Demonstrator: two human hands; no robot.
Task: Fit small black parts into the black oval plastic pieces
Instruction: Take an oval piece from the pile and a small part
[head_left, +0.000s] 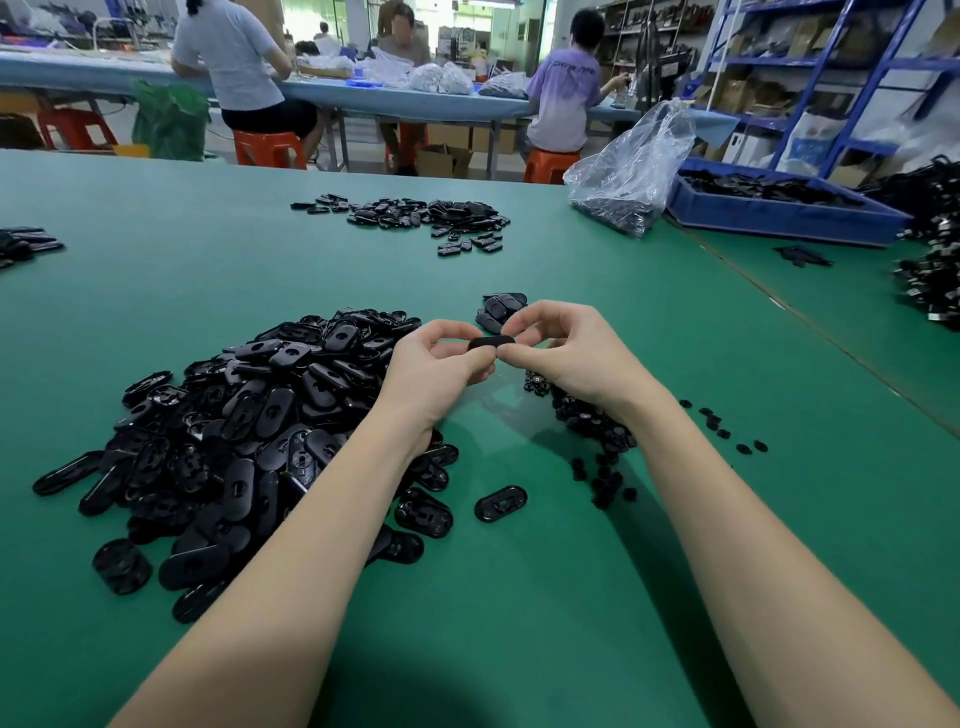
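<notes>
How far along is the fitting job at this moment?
Possibly done: a small stack of ovals beyond the hands. In hand: left hand and right hand pinch one oval piece between them. Left: a large pile of ovals and loose small parts.

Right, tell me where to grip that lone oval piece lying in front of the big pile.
Pinch the lone oval piece across its narrow width, on the two long straight edges, coming down from above. It lies flat on the green mat, apart from the big pile, so its rim is free all round.
</notes>
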